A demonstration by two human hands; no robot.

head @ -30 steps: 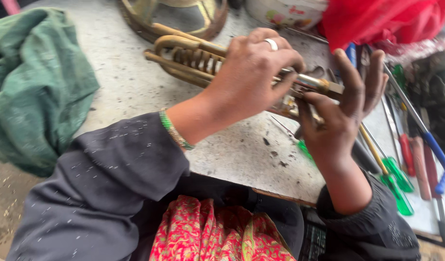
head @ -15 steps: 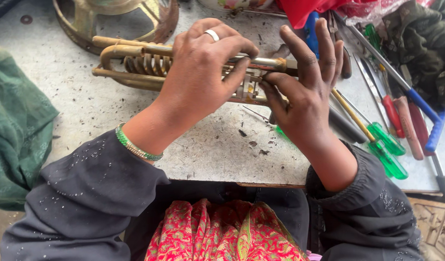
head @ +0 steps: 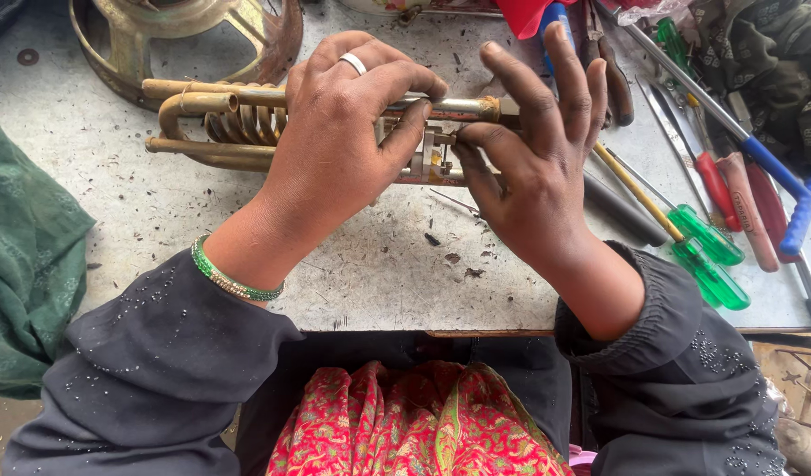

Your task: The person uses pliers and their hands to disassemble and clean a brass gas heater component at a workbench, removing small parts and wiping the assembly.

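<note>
A tarnished brass horn-like instrument (head: 220, 123) with coiled tubing lies across a grey worktable (head: 379, 282). My left hand (head: 339, 145), with a ring on one finger and a green bangle at the wrist, is clamped over its middle. My right hand (head: 533, 167) rests at the instrument's right part, thumb and forefinger pinching a small fitting on the valve section (head: 432, 154). The tubing under both palms is hidden.
Screwdrivers with green handles (head: 705, 251), red handles (head: 740, 211) and a blue-handled tool (head: 798, 207) lie at the right. A round brass frame (head: 273, 44) sits at the back, a green cloth (head: 26, 264) at the left, red cloth (head: 520, 13) at the top.
The view has shifted so the instrument and both hands sit more central. My right fingers have moved from spread over the tubing to pinching the small fitting.
</note>
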